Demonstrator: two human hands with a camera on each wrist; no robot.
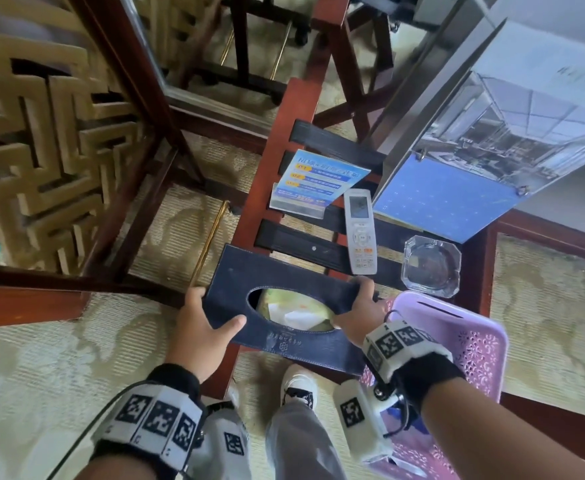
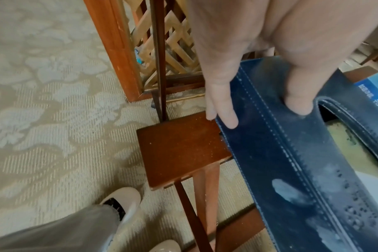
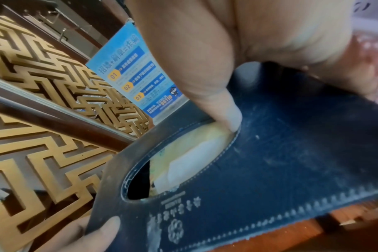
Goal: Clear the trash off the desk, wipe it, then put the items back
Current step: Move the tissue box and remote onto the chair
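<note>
I hold a dusty dark-blue leather tissue box [image 1: 235, 275] level, over the near end of a red-brown wooden rack [image 1: 277, 140] with black straps. My left hand [image 1: 204, 317] grips its left end, thumb on top and fingers over the far edge. My right hand [image 1: 353, 303] grips the right end, its thumb at the rim of the oval opening, where white tissue [image 1: 298, 317] shows. The left wrist view shows the left hand [image 2: 237, 59] on the box [image 2: 281, 153]. In the right wrist view, the right hand [image 3: 194, 59] rests on the box [image 3: 281, 153].
On the rack beyond the box lie a blue leaflet stand [image 1: 318, 178], a white remote [image 1: 360, 233], a glass ashtray [image 1: 431, 268] and a large blue calendar [image 1: 457, 199]. A purple plastic basket [image 1: 474, 344] sits at the right. A lattice-fronted wooden cabinet [image 1: 42, 133] stands at the left, with carpet below.
</note>
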